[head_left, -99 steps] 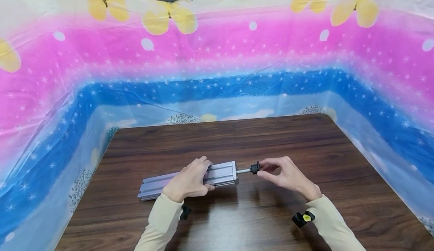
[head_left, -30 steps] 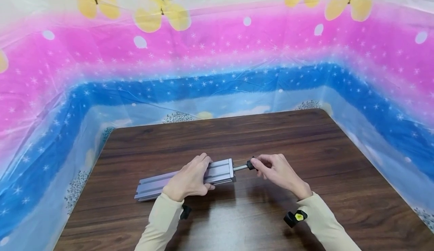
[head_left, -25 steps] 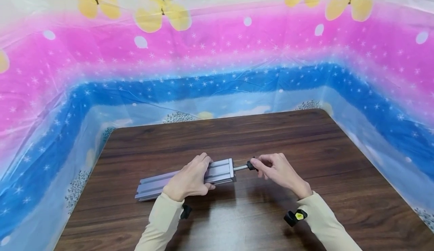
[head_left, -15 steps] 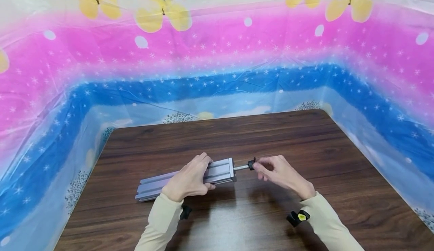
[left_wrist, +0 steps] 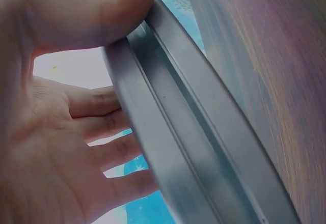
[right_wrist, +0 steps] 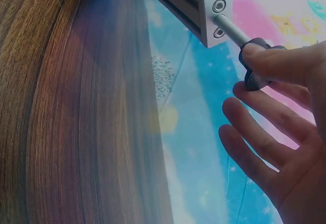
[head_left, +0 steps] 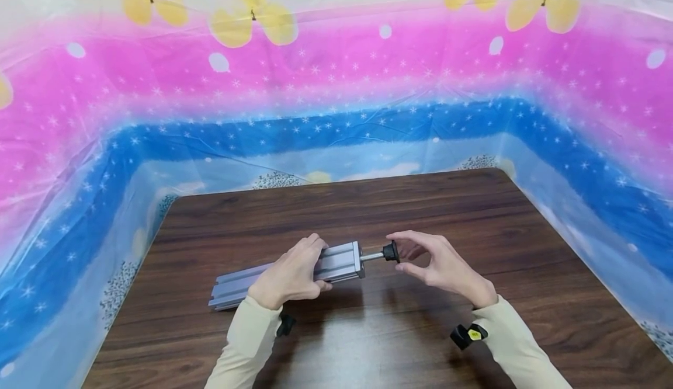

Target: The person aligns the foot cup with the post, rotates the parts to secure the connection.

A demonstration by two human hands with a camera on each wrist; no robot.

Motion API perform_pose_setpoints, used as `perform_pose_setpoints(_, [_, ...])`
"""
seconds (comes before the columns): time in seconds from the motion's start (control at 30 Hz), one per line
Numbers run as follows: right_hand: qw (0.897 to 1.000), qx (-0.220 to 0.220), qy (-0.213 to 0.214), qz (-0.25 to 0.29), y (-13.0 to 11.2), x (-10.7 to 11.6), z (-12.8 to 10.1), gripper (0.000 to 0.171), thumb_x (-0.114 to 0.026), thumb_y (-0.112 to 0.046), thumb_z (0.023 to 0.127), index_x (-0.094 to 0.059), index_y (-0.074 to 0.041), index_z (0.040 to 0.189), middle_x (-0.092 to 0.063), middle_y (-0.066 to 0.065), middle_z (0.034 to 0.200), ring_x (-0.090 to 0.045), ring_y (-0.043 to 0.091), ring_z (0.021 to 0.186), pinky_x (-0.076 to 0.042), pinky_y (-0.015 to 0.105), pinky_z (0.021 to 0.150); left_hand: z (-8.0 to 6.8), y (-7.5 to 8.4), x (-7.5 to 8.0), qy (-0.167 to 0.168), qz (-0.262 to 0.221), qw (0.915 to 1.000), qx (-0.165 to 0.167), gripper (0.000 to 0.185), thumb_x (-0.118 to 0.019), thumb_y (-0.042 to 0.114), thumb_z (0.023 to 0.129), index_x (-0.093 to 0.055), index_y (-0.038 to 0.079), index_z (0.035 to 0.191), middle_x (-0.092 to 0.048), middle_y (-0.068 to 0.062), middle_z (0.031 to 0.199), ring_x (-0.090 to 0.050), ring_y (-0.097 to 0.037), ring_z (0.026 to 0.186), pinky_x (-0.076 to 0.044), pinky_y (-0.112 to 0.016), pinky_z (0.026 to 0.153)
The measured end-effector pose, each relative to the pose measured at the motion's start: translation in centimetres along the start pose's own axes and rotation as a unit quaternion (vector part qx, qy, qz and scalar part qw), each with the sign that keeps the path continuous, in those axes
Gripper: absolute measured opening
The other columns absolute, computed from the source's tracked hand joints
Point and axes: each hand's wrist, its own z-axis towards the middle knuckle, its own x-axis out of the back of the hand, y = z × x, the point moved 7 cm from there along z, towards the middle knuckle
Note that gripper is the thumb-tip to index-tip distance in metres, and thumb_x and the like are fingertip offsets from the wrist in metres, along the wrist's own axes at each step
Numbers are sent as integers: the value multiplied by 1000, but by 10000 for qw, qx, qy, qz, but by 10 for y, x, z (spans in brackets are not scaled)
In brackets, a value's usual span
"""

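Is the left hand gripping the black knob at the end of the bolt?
No, the left hand grips the aluminium profile; the right hand is at the black knob.

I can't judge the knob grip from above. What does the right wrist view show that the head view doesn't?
Right wrist only: the end plate with two holes, the rod leaving the lower one, and the thumb on the knob. Head only: the left hand gripping the aluminium profile on the table. Both: the right hand at the black knob.
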Motion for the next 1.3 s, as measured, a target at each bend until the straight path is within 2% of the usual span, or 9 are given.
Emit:
perform_pose_setpoints(0.17, [9999, -128, -72, -1, 3, 0, 1, 51, -77, -14, 90, -61, -16, 138, -74, -5, 96, -68, 6, 84, -58, 33, 77, 0, 1, 0, -43, -28, 10000, 48, 48, -86, 19, 71, -61, 0, 108, -53, -2, 94, -48, -17, 84, -47, -34, 78])
perform_pose_setpoints(0.53, [9967, -794, -151, -126, 9, 0, 2, 38, -76, -23, 91, -69, -4, 124, -76, -6, 94, -69, 3, 83, -58, 34, 75, 1, 1, -1, -155, -55, 9997, 195, 47, -85, 18, 73, -60, 0, 108, -51, -2, 93, -46, -17, 83, -44, -33, 76])
perform_pose_setpoints(0.73, [9953, -949, -182, -66, 12, -2, 2, 30, -73, -27, 94, -73, -7, 116, -76, -7, 89, -69, 2, 80, -57, 31, 73, 0, 2, -2, -238, -136, 9993, 238, 45, -84, 17, 75, -60, -1, 109, -51, -3, 94, -45, -17, 82, -44, -33, 75])
perform_pose_setpoints(0.97, [9928, -1135, -379, 82, 18, -7, -1, 23, -70, -31, 96, -75, -12, 108, -76, -4, 86, -68, 3, 76, -55, 26, 68, -1, 3, -3, -275, -185, 9993, 173, 45, -84, 15, 76, -59, -2, 109, -50, -4, 93, -44, -18, 82, -42, -33, 75])
perform_pose_setpoints(1.13, [9927, -1119, -444, 76, 19, -8, -3, 34, -72, -31, 94, -70, -9, 121, -73, -7, 92, -67, 4, 80, -56, 28, 68, -1, 2, -3, -257, -135, 9995, 147, 45, -84, 16, 75, -59, -2, 108, -49, -3, 93, -44, -17, 82, -41, -33, 74])
perform_pose_setpoints(1.3, [9976, -620, -308, -5, 15, -9, -4, 61, -81, -30, 87, -56, -18, 142, -71, -5, 97, -66, 4, 84, -57, 32, 74, -1, 1, -1, -195, -154, 9996, 160, 47, -84, 17, 75, -59, -2, 109, -51, -3, 94, -45, -18, 83, -42, -33, 75])
